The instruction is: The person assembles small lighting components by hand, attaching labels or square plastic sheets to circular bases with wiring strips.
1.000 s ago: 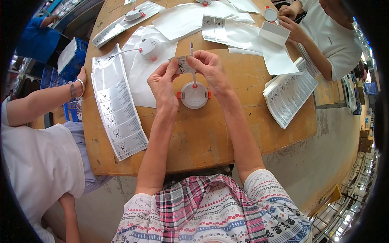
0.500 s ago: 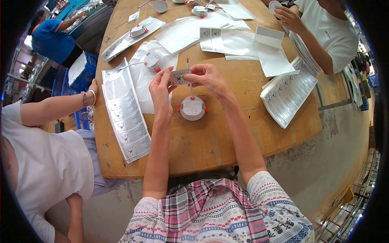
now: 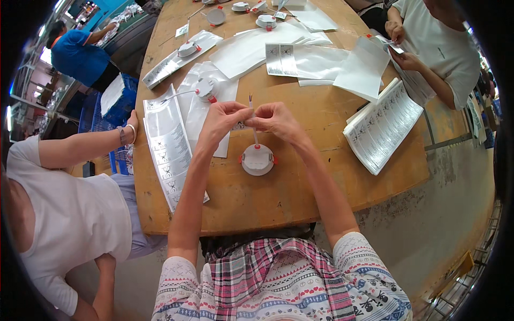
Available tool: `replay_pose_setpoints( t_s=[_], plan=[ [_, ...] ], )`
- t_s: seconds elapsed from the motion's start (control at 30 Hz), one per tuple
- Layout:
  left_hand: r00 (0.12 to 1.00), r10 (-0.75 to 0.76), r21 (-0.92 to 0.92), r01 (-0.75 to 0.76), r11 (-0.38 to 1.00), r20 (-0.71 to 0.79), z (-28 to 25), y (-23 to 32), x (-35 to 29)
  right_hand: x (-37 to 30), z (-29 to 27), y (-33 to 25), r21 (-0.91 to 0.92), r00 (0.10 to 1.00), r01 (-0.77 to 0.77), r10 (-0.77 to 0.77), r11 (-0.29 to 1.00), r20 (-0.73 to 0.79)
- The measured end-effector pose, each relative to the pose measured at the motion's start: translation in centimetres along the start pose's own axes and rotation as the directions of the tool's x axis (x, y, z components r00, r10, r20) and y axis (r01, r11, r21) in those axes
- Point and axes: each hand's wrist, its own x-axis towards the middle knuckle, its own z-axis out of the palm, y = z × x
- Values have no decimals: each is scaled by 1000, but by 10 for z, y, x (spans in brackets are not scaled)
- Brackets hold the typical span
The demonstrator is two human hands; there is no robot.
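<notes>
A round white downlight (image 3: 257, 161) with red side clips lies on the table in front of me. Its white cable (image 3: 255, 137) runs away from me and ends in bare wire tips. My left hand (image 3: 222, 122) is pinched on a small silver printed label (image 3: 239, 126), which is largely covered by the fingers. My right hand (image 3: 278, 124) pinches where the label meets the cable, its fingertips almost touching the left ones. Left of my hands, another downlight (image 3: 206, 89) rests on white sheets.
Silver label sheets (image 3: 167, 155) lie to the left, and a thick label stack (image 3: 383, 125) to the right. White backing sheets (image 3: 251, 45) and several downlights cover the far table. A co-worker's hand (image 3: 131, 122) rests on the left edge; another person (image 3: 439, 53) handles something at far right.
My hands have drawn closer together around the cable, and the label is now mostly hidden between the fingers. The far-right person's hands have come lower and together.
</notes>
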Motion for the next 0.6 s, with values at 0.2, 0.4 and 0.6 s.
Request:
replay_pose_setpoints(
  t_s=[0.2,0.4,0.6],
  plan=[
    [997,-51,26,50,998,57,-7,-10,5,-8,15,3,58,992,58,-51,997,-111],
    [990,-33,145,14,989,135,-10,-8,9,-12,20,6,44,982,62,-54,997,-179],
    [998,13,29,-15,999,62,-18,-11,10,-9,23,9,38,994,12,-8,999,-112]
  ],
)
